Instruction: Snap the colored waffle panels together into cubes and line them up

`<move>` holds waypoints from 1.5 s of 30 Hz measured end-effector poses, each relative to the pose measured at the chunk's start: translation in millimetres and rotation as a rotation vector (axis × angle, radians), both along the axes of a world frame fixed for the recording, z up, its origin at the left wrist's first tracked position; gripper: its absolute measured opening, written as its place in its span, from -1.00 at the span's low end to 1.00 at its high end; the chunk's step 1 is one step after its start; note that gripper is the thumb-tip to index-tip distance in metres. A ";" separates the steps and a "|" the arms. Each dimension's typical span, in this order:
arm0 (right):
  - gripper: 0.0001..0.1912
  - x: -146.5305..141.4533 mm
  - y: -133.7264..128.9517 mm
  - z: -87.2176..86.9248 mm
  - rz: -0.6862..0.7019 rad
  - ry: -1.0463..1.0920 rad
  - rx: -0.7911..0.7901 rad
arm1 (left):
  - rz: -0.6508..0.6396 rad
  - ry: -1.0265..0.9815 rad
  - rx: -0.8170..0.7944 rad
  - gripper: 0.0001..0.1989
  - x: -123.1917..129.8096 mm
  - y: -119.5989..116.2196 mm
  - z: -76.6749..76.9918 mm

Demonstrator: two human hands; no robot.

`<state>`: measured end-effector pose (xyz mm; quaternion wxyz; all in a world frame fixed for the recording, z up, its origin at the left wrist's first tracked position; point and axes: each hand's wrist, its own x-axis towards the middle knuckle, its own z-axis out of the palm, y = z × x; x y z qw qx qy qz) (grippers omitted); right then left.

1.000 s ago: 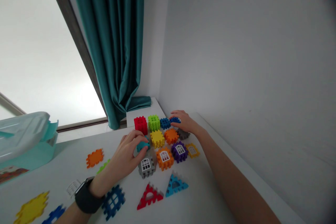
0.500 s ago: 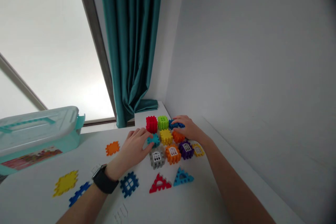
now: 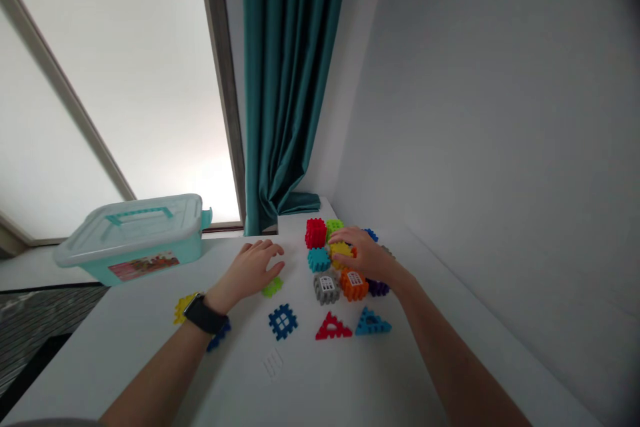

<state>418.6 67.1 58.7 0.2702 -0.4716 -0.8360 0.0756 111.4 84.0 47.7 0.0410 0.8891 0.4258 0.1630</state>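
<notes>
White walls and a long green-blue curtain (image 3: 285, 80) are seen past a white table (image 3: 310, 393), and a pale green plastic box (image 3: 135, 237) with its lid on is set near the table's far edge. Toy blocks are spread over the table. Many have been put together into cubes, and these are packed close in one group: a red cube (image 3: 315, 233), a green cube (image 3: 334, 225), a teal cube (image 3: 319, 259), a grey cube (image 3: 327, 288) with a small white window, an orange cube (image 3: 354, 285) with a window too, and a purple cube (image 3: 377, 288) that is partly hidden. A red triangle (image 3: 333, 328) and a blue triangle (image 3: 373, 324) are set just below the group. Some flat pieces have not been joined yet: a blue square (image 3: 283, 321), a small green piece (image 3: 273, 287), a yellow piece (image 3: 183, 308), and a blue piece (image 3: 219, 337) by the wrist. The left hand (image 3: 250, 268) is held open, with its fingers spread, just beside the small green piece, and a black watch (image 3: 203, 313) is worn on that wrist. The right hand (image 3: 363, 252) is curved over a yellow cube (image 3: 340, 248), but whether the cube is gripped cannot be told.
</notes>
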 end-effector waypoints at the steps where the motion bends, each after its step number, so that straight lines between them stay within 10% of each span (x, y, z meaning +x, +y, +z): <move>1: -0.75 -7.4 0.4 1.0 0.017 0.001 0.005 | 0.012 -0.001 0.001 -0.79 -8.4 -1.2 -0.9; 17: -0.69 -162.6 -6.7 -38.9 0.255 -0.229 -0.126 | 0.124 0.153 -0.038 -0.82 -118.6 -41.2 -41.8; 25: -0.41 -176.2 -18.9 -69.3 -0.089 -0.292 -0.134 | 0.058 0.024 -0.023 -0.82 -150.7 -53.4 -51.9; 45: -0.44 -201.3 -59.9 -100.2 -0.093 -0.017 -0.053 | 0.088 -0.207 0.044 -0.78 -157.6 -58.4 -78.7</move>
